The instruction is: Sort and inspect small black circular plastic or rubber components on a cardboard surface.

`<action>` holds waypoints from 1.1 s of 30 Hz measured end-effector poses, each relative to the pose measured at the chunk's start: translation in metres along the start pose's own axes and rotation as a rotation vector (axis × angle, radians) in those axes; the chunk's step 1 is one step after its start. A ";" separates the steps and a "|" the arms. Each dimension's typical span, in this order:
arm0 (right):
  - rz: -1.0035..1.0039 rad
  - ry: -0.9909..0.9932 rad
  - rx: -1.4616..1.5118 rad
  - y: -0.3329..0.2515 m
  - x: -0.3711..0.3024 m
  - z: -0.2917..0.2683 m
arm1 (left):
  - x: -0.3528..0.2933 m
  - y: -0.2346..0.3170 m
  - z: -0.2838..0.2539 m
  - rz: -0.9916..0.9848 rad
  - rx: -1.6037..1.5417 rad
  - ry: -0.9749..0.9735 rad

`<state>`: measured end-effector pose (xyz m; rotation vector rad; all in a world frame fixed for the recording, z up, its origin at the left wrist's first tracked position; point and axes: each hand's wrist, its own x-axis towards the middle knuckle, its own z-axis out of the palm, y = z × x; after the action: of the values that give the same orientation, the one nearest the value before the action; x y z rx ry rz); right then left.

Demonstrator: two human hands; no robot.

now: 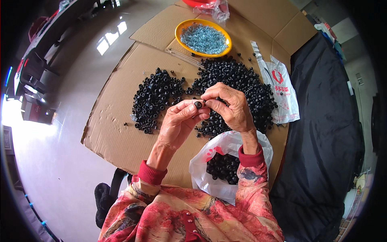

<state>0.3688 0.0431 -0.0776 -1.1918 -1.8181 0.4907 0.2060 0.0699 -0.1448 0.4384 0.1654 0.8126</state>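
While the left hand (177, 125) pinches one black piece (198, 105) over the cardboard's (109, 137) middle – the right hand (229, 107) closed beside it, on what I cannot tell – two heaps (234, 76) seem left, and the near-edge bag (197, 171), partly filled, perhaps holds finished ones.

Strong white light is coming from the far left, overexposing that edge, and the shiny floor (76, 105) is reflecting bright rectangular patches. The hands (177, 123) and the cardboard (117, 139) are appearing well lit and quite sharp, while the black sheet (322, 141) is looking dim. Toward the rim, the fisheye lens is bending edges and darkening corners.
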 end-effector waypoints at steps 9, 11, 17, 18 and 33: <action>0.079 -0.040 0.046 -0.004 0.002 -0.007 | -0.001 0.002 0.007 0.015 -0.075 -0.027; 0.096 0.002 0.140 -0.002 0.001 -0.007 | 0.000 0.004 0.010 0.012 -0.068 -0.021; 0.163 0.079 0.294 -0.008 0.000 -0.004 | -0.002 -0.001 0.011 0.017 -0.072 -0.017; 0.135 0.094 0.250 -0.010 0.000 -0.003 | -0.002 -0.001 0.011 0.014 -0.085 -0.020; -0.063 0.104 -0.122 -0.024 0.000 0.002 | -0.003 -0.003 0.011 0.031 -0.077 0.048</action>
<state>0.3540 0.0324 -0.0615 -1.2153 -1.8113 0.2797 0.2089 0.0626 -0.1366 0.3504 0.1714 0.8572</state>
